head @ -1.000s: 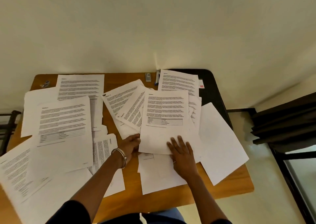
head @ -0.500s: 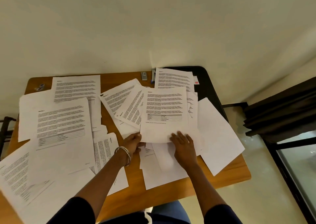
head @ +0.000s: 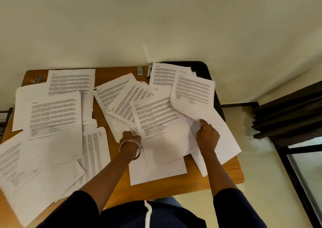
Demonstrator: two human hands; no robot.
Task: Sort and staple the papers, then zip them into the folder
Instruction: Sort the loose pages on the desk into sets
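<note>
Pinching the lower edge of a printed sheet (head: 192, 95) between curled right hand (head: 207, 137) fingers, lifted over the black folder (head: 203, 69) at the table's (head: 231, 172) far right. Left hand (head: 131, 138) curled on overlapping papers (head: 156, 123) mid-table. Stapler (head: 149, 71) near the wall.

**Hidden, cropped and unreadable parts**

Most of the black folder (head: 203, 69) at 1 o'clock is covered by printed sheets. The fingertips of the left hand (head: 130, 138) are tucked under a tabled sheet (head: 160, 123), so its grip cannot be made out. The printed text is too blurred to be read. The papers (head: 26, 166) at 9 o'clock are cut off by the left edge. The small items at 12 o'clock (head: 139, 70) cannot be identified with certainty.
</note>
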